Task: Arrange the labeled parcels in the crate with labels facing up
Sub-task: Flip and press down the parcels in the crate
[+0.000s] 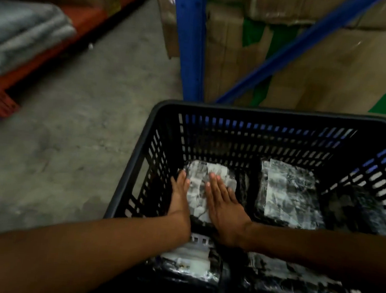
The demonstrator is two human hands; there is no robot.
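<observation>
A black slotted plastic crate [260, 116] stands on the floor below me. Inside it lie several black parcels with white labels facing up. My left hand [179, 199] and my right hand [223, 207] rest flat, fingers extended, on the far-left parcel [198, 189], one at each side of its label. Another labelled parcel [290, 192] lies to the right of it. Two more parcels [189, 262] [292, 279] lie nearer to me, partly hidden under my forearms. A dark parcel [354, 207] sits at the far right; no label shows on it.
Blue steel racking [192, 41] holding taped cardboard boxes [322, 71] rises right behind the crate. Bare concrete floor [76, 136] stretches to the left. An orange rack beam [56, 41] with folded grey cloth [22, 33] sits at upper left.
</observation>
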